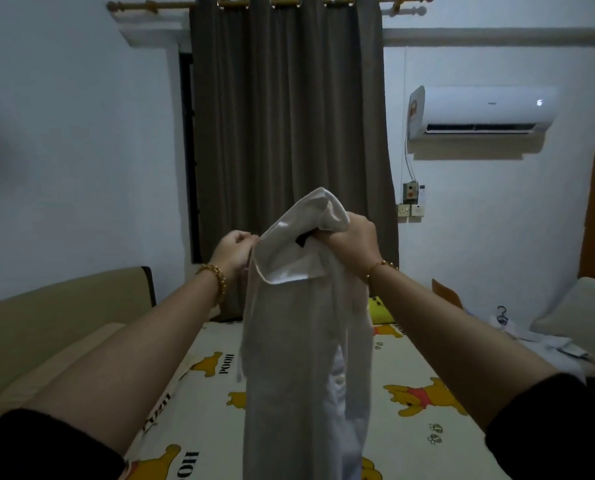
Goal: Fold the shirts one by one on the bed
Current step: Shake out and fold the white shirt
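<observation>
A white collared shirt hangs in the air above the bed, held up by its collar end. My right hand grips a bunch of the collar fabric in a fist. My left hand pinches the shirt's left edge just beside the collar. The shirt's body and sleeves dangle down in a narrow column to the bottom of the view, covering the middle of the bed. The bed sheet is cream with yellow bear prints.
More white clothes and a hanger lie at the bed's right side beside a pillow. A beige headboard and a pillow sit on the left. A grey curtain and an air conditioner are on the far wall.
</observation>
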